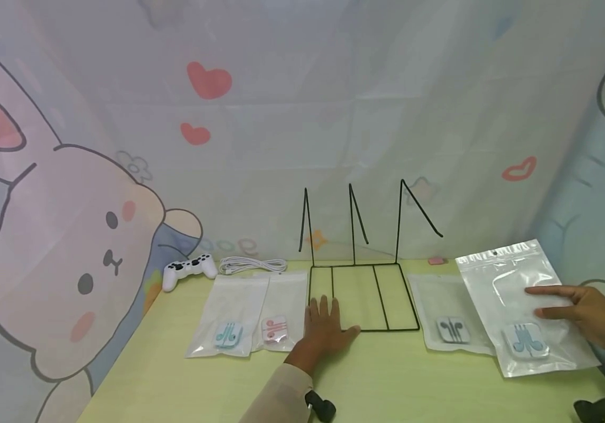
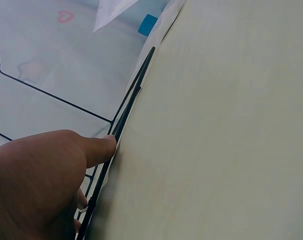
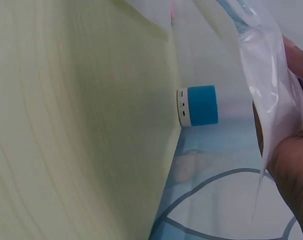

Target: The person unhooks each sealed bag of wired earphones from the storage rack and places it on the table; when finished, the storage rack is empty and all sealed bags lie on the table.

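Note:
A black wire rack [image 1: 354, 265] with three upright hooks stands on the table. My left hand [image 1: 326, 329] rests at its front left corner, fingers straight, and the thumb touches the front wire [image 2: 122, 115] in the left wrist view. At the right, my right hand [image 1: 590, 314] pinches a clear zip bag [image 1: 508, 282] holding light-blue earphones [image 1: 527, 341]. In the right wrist view the bag's film [image 3: 271, 85] bunches between thumb and fingers. Partly behind it lies another zip bag [image 1: 429, 294] with grey earphones [image 1: 453, 330].
Left of the rack lie two zip bags, one with teal earphones [image 1: 228, 335], one with pink earphones [image 1: 274, 329]. Behind them are a white game controller [image 1: 190, 268] and a coiled white cable [image 1: 251, 265]. A small pink block [image 1: 437, 260] and a blue-and-white cylinder [image 3: 201, 106] sit toward the back.

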A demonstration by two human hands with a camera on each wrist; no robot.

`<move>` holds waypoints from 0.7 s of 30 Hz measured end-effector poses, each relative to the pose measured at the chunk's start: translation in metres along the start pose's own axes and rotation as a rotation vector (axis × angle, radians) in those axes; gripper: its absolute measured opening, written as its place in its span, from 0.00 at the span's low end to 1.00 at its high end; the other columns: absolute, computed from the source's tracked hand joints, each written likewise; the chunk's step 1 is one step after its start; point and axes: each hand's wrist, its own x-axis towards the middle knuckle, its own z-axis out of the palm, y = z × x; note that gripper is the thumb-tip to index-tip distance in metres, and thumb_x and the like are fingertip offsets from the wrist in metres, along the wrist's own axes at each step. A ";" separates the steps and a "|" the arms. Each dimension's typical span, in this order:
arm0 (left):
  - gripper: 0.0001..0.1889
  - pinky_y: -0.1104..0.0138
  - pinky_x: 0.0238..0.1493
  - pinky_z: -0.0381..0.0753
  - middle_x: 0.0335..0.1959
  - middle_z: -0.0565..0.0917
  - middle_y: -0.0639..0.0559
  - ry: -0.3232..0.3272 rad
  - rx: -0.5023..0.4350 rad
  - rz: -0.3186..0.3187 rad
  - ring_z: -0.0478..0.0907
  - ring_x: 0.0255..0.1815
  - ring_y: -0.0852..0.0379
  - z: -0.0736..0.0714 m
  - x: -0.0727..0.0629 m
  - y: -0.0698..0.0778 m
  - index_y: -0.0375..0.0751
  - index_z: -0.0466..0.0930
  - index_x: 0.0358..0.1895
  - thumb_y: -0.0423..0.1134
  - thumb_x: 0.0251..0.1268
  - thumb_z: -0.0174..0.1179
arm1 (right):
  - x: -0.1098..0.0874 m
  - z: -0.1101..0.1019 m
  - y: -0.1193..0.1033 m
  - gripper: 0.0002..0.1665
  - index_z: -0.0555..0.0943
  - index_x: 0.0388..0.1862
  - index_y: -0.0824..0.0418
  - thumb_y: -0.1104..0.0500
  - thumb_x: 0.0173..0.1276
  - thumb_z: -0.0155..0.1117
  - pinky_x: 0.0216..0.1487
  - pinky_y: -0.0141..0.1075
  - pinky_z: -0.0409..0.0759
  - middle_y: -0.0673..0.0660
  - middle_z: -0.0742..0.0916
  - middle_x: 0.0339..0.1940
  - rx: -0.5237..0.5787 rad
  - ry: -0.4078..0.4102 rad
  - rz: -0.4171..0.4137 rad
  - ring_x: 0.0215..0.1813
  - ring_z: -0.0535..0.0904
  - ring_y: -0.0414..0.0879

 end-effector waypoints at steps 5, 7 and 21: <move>0.50 0.35 0.89 0.46 0.90 0.54 0.31 0.015 -0.006 0.008 0.45 0.91 0.26 0.006 0.005 -0.004 0.36 0.56 0.88 0.69 0.79 0.54 | 0.001 -0.002 0.010 0.31 0.91 0.63 0.38 0.73 0.77 0.65 0.39 0.44 0.93 0.35 0.92 0.48 0.088 -0.026 -0.014 0.38 0.93 0.48; 0.50 0.35 0.89 0.46 0.90 0.54 0.31 0.018 -0.004 0.011 0.45 0.91 0.26 0.005 0.004 -0.003 0.36 0.56 0.88 0.69 0.78 0.54 | 0.003 -0.003 0.016 0.31 0.91 0.64 0.40 0.74 0.77 0.64 0.39 0.43 0.93 0.34 0.91 0.50 0.122 -0.039 -0.021 0.39 0.93 0.46; 0.49 0.35 0.90 0.45 0.90 0.54 0.30 0.021 -0.039 0.006 0.44 0.91 0.25 0.001 0.000 0.000 0.35 0.56 0.88 0.67 0.79 0.56 | 0.006 0.006 0.031 0.25 0.91 0.63 0.42 0.67 0.76 0.71 0.42 0.40 0.92 0.21 0.84 0.49 0.039 0.033 0.091 0.41 0.91 0.42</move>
